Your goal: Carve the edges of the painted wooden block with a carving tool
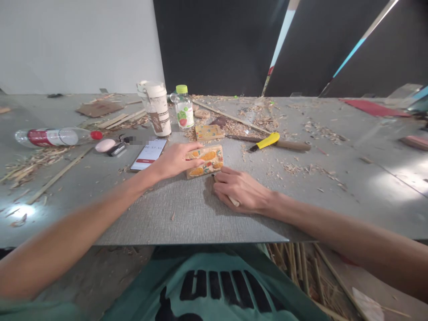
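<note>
A small rectangular block [214, 154] with an orange fruit pattern lies on the grey table. My left hand [177, 159] holds it at its left side, fingers over the top and thumb along the front. Close to its lower right corner, my right hand [236, 189] is closed around a thin tool [233, 201] with a pale handle end and a dark tip; the fist hides most of it. Behind the block sits a smaller patterned yellowish piece [209, 132]. A phone [149, 154] showing a timer lies beside my left hand.
A yellow-handled cutter [267, 141] rests by a long brown-handled blade [290, 145]. A white cup [157, 109] and a green-capped bottle [184, 109] stand at the back. On the left lies a red-capped bottle [60, 137]. Wood shavings [264, 117] and strips are scattered around.
</note>
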